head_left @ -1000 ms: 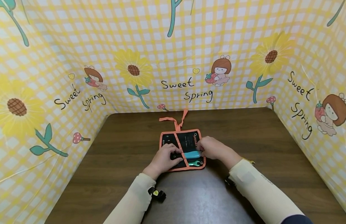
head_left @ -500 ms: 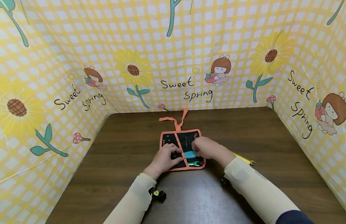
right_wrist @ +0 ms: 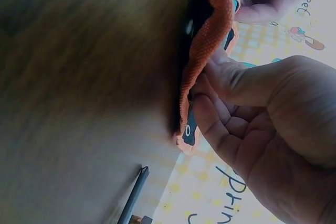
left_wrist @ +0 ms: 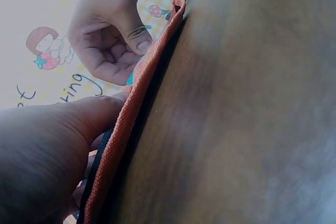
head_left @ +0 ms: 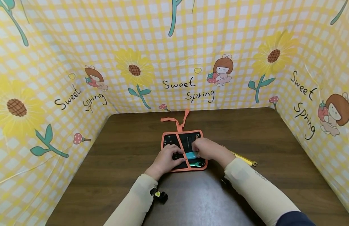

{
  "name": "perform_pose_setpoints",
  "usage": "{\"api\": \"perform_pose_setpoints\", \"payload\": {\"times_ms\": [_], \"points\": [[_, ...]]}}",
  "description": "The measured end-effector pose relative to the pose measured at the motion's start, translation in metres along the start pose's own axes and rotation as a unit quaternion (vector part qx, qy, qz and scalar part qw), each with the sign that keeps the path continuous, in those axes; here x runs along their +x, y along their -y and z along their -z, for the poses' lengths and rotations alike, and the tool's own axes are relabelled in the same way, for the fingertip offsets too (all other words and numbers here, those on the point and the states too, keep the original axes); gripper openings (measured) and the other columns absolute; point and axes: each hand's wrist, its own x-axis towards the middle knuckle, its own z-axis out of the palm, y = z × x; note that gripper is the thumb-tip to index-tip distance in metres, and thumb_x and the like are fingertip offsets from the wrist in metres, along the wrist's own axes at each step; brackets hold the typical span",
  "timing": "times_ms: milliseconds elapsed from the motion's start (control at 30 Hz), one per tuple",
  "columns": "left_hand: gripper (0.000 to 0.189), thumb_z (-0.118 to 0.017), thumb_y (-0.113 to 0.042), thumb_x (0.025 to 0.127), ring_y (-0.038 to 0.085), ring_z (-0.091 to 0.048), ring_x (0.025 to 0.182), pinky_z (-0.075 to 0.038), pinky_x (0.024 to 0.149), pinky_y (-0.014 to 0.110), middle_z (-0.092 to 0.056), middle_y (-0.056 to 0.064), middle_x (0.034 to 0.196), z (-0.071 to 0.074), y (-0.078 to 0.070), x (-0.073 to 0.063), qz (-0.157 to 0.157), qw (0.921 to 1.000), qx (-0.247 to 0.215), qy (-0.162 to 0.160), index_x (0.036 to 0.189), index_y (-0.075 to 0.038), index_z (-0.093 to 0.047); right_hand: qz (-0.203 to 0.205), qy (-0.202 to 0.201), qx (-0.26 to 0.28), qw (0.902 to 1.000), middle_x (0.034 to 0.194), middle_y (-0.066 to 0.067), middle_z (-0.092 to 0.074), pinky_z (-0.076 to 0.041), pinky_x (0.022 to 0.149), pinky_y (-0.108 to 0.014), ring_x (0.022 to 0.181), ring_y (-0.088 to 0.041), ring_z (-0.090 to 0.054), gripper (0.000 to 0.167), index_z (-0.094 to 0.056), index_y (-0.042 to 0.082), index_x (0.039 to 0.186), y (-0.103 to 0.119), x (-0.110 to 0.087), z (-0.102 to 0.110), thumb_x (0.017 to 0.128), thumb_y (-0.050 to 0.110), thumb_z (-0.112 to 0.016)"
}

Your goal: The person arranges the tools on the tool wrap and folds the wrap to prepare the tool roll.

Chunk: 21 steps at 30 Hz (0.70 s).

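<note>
Since a second ago, the right hand (head_left: 209, 150) has shifted left, pinching the cyan tool (head_left: 191, 155) in the black pouch (head_left: 188, 141) on the tabletop (head_left: 129, 147); less of the tool shows beyond the orange band (head_left: 187, 163). Pushing level while the left hand (head_left: 166, 158) grips the pouch should avoid snagging. Only the right wrist's view shows a screwdriver shaft (right_wrist: 134, 195).

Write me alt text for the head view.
A person's right grip pinches a turquoise tool on a black, orange-trimmed tool roll, held by the left grip. A green wrench lies beside that tool; a yellow open-end wrench lies on the brown table at right.
</note>
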Motion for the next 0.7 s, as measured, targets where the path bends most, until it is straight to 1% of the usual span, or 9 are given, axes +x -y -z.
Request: {"api": "perform_pose_setpoints", "payload": {"times_ms": [367, 500, 600, 700], "points": [[0.021, -0.086, -0.03, 0.09, 0.012, -0.055, 0.095, -0.05, 0.085, 0.035, -0.067, -0.011, 0.106, -0.001, 0.003, 0.002, -0.001, 1.0, -0.004, 0.002, 0.108, -0.022, -0.078, -0.005, -0.012, -0.033, 0.9994, 0.086, 0.001, -0.06, -0.054, 0.077, -0.037, 0.078, -0.018, -0.057, 0.013, -0.073, 0.011, 0.095, 0.004, -0.004, -0.001, 0.09, 0.002, -0.081], [0.021, -0.085, -0.032, 0.091, 0.01, -0.055, 0.094, -0.051, 0.084, 0.033, -0.066, -0.011, 0.104, 0.001, 0.004, 0.003, -0.005, 0.9999, 0.003, 0.016, 0.108, -0.023, -0.078, -0.011, -0.009, -0.041, 0.9991, 0.091, 0.0, -0.059, -0.054, 0.08, -0.036, 0.081, -0.019, -0.057, 0.011, -0.073, 0.013, 0.097, 0.005, -0.007, -0.002, 0.093, 0.006, -0.08], [0.021, -0.084, -0.033, 0.092, 0.01, -0.055, 0.093, -0.051, 0.083, 0.033, -0.065, -0.011, 0.104, 0.004, 0.004, 0.005, -0.01, 0.9994, 0.009, 0.032, 0.109, -0.023, -0.077, -0.016, -0.01, -0.036, 0.9992, 0.098, -0.001, -0.06, -0.056, 0.085, -0.038, 0.085, -0.018, -0.058, 0.01, -0.075, 0.014, 0.101, 0.005, -0.01, -0.003, 0.094, 0.009, -0.079], [0.016, -0.081, -0.032, 0.095, 0.011, -0.055, 0.092, -0.052, 0.084, 0.033, -0.065, -0.011, 0.103, 0.008, 0.003, 0.007, -0.014, 0.9987, 0.013, 0.048, 0.108, -0.023, -0.076, -0.013, -0.017, -0.03, 0.9993, 0.105, -0.003, -0.061, -0.056, 0.09, -0.039, 0.09, -0.018, -0.061, 0.011, -0.077, 0.015, 0.106, 0.004, -0.012, -0.004, 0.095, 0.01, -0.078]]}}
